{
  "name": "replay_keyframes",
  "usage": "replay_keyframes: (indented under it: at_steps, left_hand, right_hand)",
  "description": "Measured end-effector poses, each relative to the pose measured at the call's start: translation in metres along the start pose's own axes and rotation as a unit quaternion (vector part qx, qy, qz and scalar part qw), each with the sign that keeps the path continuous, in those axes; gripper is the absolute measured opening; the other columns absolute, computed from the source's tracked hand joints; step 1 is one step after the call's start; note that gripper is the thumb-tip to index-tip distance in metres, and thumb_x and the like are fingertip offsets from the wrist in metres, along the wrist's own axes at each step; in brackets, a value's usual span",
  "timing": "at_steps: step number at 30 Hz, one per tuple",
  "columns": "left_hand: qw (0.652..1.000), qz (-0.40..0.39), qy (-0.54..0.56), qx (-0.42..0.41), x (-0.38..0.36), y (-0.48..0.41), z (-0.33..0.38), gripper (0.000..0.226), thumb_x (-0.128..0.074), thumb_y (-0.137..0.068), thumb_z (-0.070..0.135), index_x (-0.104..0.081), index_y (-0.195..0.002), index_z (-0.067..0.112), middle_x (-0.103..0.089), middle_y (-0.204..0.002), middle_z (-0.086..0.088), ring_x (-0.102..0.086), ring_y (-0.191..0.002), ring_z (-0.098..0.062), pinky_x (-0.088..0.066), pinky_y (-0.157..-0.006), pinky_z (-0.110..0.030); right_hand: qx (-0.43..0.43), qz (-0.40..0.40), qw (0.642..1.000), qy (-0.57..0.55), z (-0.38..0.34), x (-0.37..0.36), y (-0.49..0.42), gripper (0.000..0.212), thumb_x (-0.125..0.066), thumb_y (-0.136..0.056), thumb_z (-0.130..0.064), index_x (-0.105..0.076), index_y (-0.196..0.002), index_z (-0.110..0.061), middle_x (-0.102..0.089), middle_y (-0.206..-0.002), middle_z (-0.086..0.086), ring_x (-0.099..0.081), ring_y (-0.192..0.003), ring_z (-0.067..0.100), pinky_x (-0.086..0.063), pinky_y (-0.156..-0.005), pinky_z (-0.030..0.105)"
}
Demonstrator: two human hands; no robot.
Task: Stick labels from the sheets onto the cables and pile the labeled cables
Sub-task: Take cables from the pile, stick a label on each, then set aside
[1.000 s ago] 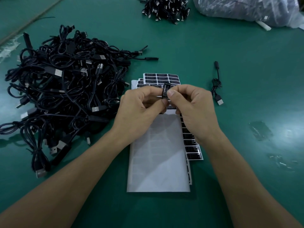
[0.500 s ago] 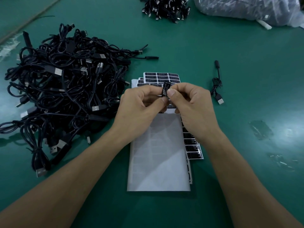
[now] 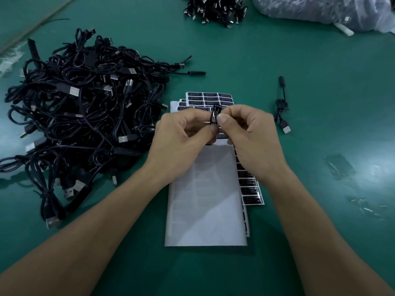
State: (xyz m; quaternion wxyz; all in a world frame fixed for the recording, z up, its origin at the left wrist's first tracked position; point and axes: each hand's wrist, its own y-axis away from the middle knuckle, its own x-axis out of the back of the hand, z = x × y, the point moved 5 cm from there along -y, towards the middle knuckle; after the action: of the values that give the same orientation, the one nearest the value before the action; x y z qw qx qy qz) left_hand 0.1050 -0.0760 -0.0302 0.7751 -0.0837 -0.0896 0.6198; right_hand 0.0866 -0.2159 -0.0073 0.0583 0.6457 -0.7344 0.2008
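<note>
**Head view, the only one I receive.** A wide-angle camera worn on the person's head faces forward and steeply down onto the green table [image 3: 320, 103]. The left hand [image 3: 181, 142] and right hand [image 3: 254, 142] sit close under the lens at frame centre, above the label sheets [image 3: 205, 199]. From there, the cable pile [image 3: 81, 116] lies at 10 o'clock. A second heap [image 3: 215, 9] lies far off at 12 o'clock, and a plastic bag [image 3: 320, 11] at 1 o'clock.

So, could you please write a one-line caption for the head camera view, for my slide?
Left hand and right hand pinch a black label over the label sheets, beside a cable pile.
</note>
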Motion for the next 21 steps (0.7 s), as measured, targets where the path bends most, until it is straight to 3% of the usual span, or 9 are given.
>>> replay_keyframes:
  at_steps: [14,21]
  left_hand:
    - [1.0,0.004,0.008,0.018,0.0009,0.0001,-0.0038,0.013,-0.072,-0.089,0.007,-0.075,-0.101,0.008,-0.078,-0.087,-0.011,-0.075,-0.083,-0.031,-0.062,-0.081,-0.043]
    - [1.0,0.003,0.018,0.02,-0.0004,-0.0003,-0.0037,0.01,-0.071,-0.09,0.006,-0.075,-0.097,0.011,-0.078,-0.086,-0.008,-0.075,-0.081,-0.03,-0.062,-0.077,-0.034]
  right_hand:
    - [0.035,0.008,0.999,0.03,-0.0027,0.0013,0.0012,0.024,-0.062,-0.095,-0.012,-0.061,-0.078,-0.028,-0.057,-0.068,-0.016,-0.048,-0.063,0.002,-0.044,-0.064,0.021]
    - [0.03,0.009,0.999,0.018,-0.0019,0.0,0.0014,0.019,-0.06,-0.096,-0.009,-0.062,-0.083,-0.023,-0.057,-0.07,-0.016,-0.05,-0.067,0.003,-0.05,-0.067,0.031]
